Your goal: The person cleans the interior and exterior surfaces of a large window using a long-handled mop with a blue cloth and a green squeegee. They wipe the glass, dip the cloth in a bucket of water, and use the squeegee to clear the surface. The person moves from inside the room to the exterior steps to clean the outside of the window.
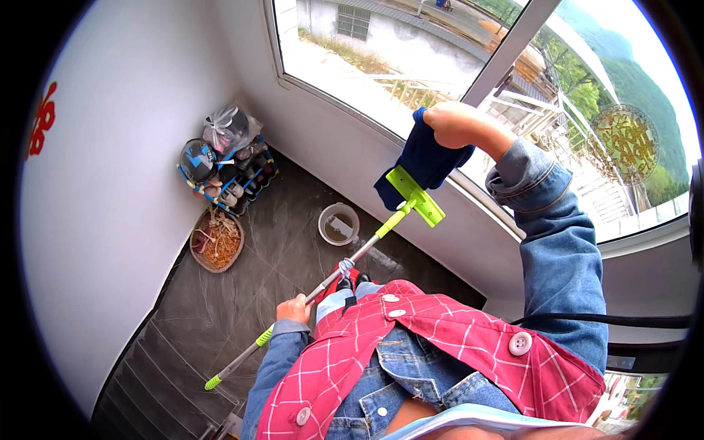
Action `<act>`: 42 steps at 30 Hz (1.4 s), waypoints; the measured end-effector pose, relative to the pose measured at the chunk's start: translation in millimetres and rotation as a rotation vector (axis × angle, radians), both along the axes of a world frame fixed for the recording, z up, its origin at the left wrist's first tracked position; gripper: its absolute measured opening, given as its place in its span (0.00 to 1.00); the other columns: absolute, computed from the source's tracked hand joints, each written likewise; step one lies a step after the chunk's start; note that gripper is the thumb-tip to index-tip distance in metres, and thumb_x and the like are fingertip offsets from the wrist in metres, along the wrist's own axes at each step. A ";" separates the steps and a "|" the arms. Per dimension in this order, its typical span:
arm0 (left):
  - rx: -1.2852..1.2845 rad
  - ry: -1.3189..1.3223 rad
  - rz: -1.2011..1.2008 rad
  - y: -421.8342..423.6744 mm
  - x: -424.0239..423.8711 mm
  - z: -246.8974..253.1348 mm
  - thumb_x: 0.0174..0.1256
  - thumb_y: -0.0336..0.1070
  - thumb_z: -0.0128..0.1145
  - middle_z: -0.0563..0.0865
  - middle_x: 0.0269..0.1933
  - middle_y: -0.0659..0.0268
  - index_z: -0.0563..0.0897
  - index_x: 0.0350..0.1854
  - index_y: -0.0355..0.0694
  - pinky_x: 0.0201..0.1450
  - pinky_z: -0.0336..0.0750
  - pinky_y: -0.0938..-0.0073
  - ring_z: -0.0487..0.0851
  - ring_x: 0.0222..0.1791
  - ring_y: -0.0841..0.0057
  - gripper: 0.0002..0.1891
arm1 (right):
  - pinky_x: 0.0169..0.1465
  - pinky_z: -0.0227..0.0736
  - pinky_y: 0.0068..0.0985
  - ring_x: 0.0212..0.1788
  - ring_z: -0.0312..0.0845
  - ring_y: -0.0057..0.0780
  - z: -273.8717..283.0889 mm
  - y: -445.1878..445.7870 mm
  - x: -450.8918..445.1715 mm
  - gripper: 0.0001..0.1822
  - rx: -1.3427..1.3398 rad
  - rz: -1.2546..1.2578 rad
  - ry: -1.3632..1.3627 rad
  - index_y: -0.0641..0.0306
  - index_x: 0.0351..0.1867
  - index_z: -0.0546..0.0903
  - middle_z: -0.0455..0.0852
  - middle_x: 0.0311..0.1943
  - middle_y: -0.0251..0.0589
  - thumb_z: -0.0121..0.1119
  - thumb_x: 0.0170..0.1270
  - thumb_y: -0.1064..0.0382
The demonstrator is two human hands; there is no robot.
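Note:
My left hand (294,309) grips the metal pole of a long-handled window squeegee (357,254), low at my left side. Its lime-green head (415,197) is raised in front of me, close to the wall under the window. In my right hand (465,127) is a dark blue cloth (423,157), pinched at its upper edge and hanging down behind the green head. The cloth's lower part overlaps the head; whether it is fastened there I cannot tell. A light strip of cloth (346,266) is tied around the pole.
A bucket with some water (339,224) stands on the dark tiled floor (264,286). Wet marks show beside it. In the corner is a shoe rack (234,190) with a helmet (198,159) and a bag (226,127). Near it sits a basket (217,241). The window frame (503,49) runs along the right.

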State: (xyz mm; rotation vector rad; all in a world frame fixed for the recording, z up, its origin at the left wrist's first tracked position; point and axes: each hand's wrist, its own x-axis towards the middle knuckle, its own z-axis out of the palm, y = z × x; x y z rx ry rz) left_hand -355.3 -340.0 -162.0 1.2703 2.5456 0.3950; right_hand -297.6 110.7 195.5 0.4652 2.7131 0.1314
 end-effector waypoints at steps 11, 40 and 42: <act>0.193 -0.024 0.207 51.0 8.6 14.8 0.55 0.52 0.61 0.80 0.20 0.57 0.75 0.23 0.43 0.25 0.72 0.57 0.80 0.22 0.55 0.18 | 0.21 0.69 0.26 0.24 0.79 0.27 -12.1 -113.7 35.4 0.04 0.322 0.426 0.402 0.59 0.16 0.79 0.78 0.16 0.35 0.60 0.41 0.63; 0.624 0.168 0.362 59.0 -47.3 70.4 0.50 0.51 0.66 0.71 0.11 0.61 0.68 0.14 0.44 0.18 0.66 0.59 0.74 0.14 0.58 0.22 | 0.41 0.73 0.35 0.34 0.81 0.43 64.4 22.6 -91.8 0.23 -0.461 -0.225 1.096 0.63 0.31 0.84 0.84 0.30 0.52 0.52 0.60 0.44; 0.633 0.103 0.360 72.2 -42.5 64.4 0.50 0.51 0.66 0.72 0.11 0.61 0.68 0.14 0.44 0.18 0.67 0.59 0.75 0.14 0.58 0.22 | 0.42 0.72 0.41 0.37 0.78 0.53 74.8 15.0 -72.3 0.29 -0.169 -0.272 1.128 0.65 0.27 0.82 0.83 0.30 0.53 0.42 0.65 0.41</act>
